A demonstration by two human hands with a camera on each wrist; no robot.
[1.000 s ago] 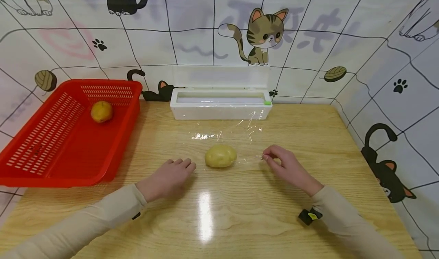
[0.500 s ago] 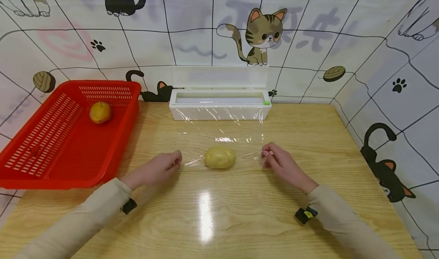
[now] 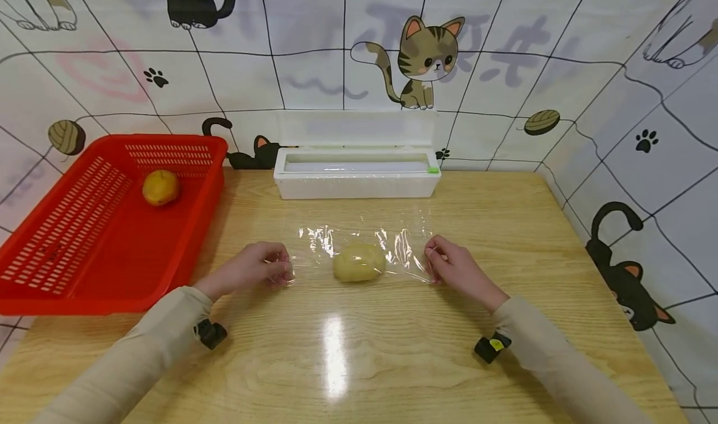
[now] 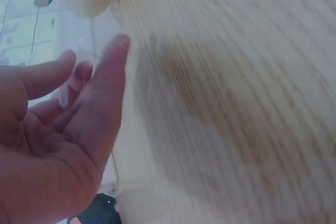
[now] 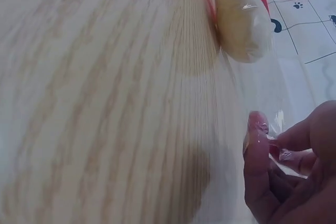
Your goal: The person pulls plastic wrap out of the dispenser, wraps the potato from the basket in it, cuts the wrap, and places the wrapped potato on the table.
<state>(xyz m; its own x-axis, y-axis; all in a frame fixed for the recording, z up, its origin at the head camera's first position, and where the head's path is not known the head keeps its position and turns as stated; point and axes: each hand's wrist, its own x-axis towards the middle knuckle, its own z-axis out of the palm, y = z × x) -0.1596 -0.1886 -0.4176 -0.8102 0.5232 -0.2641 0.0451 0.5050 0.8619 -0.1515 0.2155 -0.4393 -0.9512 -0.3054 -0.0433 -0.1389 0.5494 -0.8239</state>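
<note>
A hand could slide over the table [image 3: 404, 349] between the two sleeves [image 3: 143, 349], up to the near side of the potato [image 3: 359, 264]. Clear wrap [image 3: 402, 249], stretched from the left hand [image 3: 252, 267] to the right hand [image 3: 460, 269], blocks the top. I see the white box [image 3: 356, 186] in the way at the back, and the red basket [image 3: 129, 249] blocks the left.

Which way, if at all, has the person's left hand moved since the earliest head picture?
Yes: judged against the white box, the left hand has moved leftward and somewhat forward.
</note>
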